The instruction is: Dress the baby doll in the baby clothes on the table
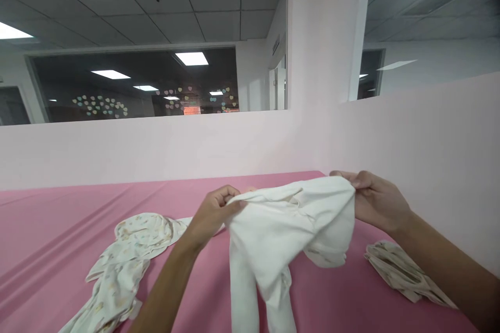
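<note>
A small cream-white garment (281,234) hangs in the air above the pink table (58,229), its legs dangling toward me. My left hand (213,213) pinches its top edge on the left side, fingers closed. My right hand (375,200) grips the top edge on the right, fingers closed on the cloth. The fabric is stretched loosely between both hands.
A patterned cream garment (121,265) lies crumpled on the table at the left. A folded patterned piece (402,270) lies at the right under my forearm. Pale pink partition walls (195,145) border the table at the back and right.
</note>
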`<state>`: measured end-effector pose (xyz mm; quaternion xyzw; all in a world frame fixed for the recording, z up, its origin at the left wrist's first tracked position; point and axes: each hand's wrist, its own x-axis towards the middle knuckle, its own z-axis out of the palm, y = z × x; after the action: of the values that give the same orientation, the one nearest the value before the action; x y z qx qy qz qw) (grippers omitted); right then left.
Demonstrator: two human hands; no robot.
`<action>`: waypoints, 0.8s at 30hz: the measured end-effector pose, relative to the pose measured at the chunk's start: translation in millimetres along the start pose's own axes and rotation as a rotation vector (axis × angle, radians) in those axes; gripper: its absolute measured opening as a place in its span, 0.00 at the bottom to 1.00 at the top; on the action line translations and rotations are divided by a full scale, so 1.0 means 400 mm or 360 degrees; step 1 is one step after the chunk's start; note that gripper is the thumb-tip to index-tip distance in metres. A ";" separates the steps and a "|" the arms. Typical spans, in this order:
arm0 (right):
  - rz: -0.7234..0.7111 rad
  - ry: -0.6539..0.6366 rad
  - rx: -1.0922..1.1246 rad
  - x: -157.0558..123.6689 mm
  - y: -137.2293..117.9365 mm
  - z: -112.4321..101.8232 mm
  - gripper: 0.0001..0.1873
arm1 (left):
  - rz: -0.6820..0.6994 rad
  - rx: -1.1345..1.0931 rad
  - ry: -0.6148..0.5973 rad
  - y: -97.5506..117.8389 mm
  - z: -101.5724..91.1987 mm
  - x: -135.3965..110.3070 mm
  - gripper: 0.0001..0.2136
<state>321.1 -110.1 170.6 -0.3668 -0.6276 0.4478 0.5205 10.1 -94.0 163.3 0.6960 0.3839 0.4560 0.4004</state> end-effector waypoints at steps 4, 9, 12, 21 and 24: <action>0.0278 -0.0094 -0.0389 -0.027 0.057 -0.011 0.10 | 0.0090 0.0355 0.0098 0.084 -0.020 -0.031 0.09; 0.0142 -0.0361 -0.0663 -0.048 0.019 0.119 0.24 | 0.0333 0.0761 -0.0221 0.124 0.065 -0.055 0.06; -0.0026 -0.0493 -0.0787 -0.059 -0.006 0.194 0.16 | 0.0345 0.0979 -0.0297 0.122 0.087 -0.061 0.05; 0.0131 -0.0197 -0.0918 -0.070 -0.013 0.178 0.12 | 0.0024 0.1208 -0.0172 0.077 -0.022 -0.098 0.15; 0.0149 -0.0191 -0.0989 -0.081 -0.034 0.167 0.13 | 0.0020 0.1232 -0.0143 0.060 -0.055 -0.118 0.13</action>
<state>261.6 -156.6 168.9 -0.5096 -0.7465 0.2790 0.3245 -20.3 -141.1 175.6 0.8173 0.5052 0.2489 0.1218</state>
